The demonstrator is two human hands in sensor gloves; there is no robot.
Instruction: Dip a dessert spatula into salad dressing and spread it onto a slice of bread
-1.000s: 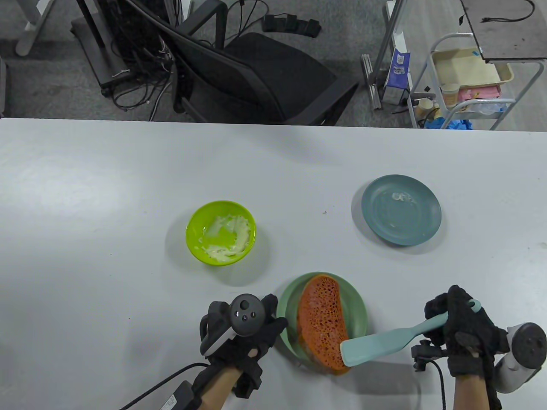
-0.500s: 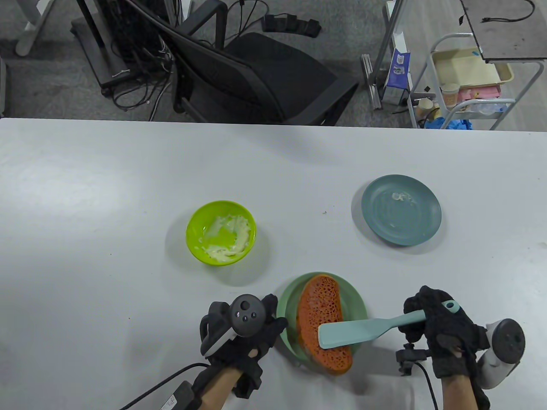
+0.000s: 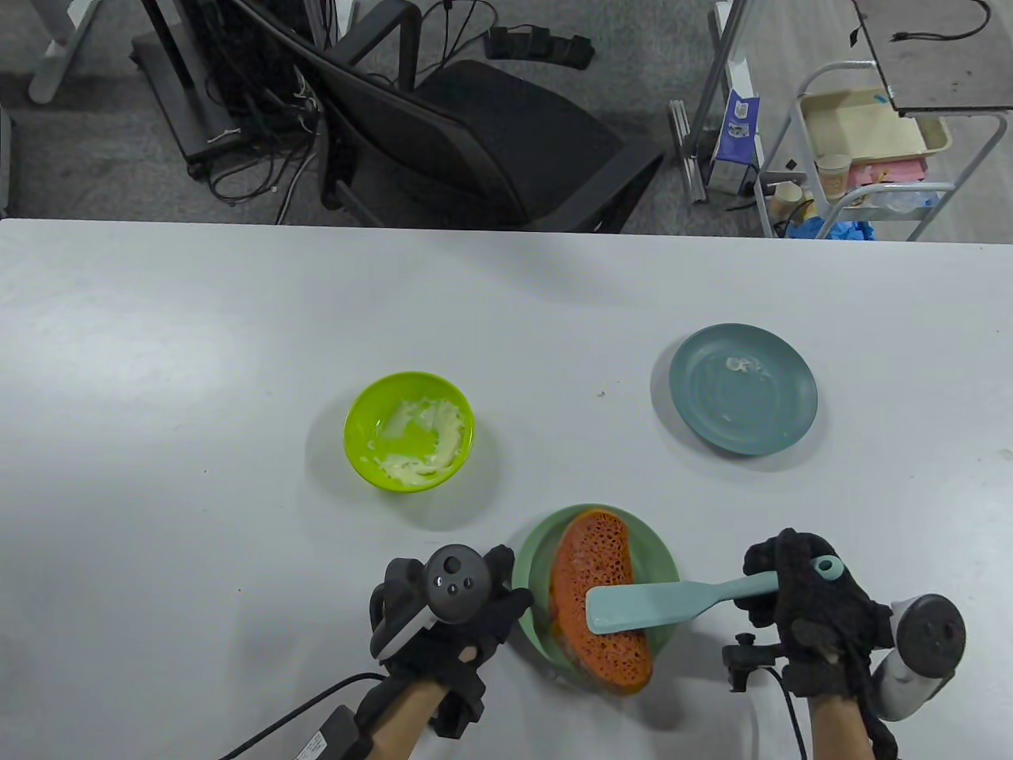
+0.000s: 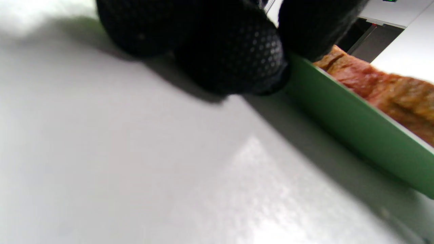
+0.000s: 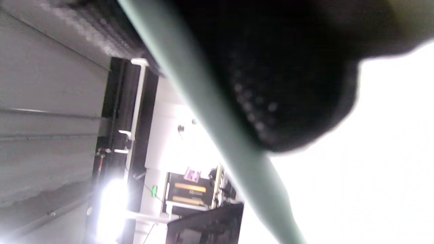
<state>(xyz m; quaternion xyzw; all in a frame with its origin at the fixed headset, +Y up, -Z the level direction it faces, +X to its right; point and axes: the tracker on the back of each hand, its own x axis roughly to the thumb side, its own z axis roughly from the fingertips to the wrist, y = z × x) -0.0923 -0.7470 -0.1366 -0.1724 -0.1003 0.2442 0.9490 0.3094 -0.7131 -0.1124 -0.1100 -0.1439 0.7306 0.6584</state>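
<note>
We are at the spreading step: our right hand (image 3: 799,609) grips the spatula (image 3: 657,606), blade flat over the bread slice (image 3: 597,594) on the green plate (image 3: 661,558); our left hand (image 3: 443,625), fingers loose, steadies its rim. Next we should draw the blade evenly across, or redip in the dressing bowl (image 3: 409,431)

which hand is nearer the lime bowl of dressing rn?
Left. The left hand rests at the green plate's left rim, just below the lime bowl; the right hand, gripping the spatula, is far right.

Two plates (image 3: 744,392), one bowl (image 3: 409,432)
</note>
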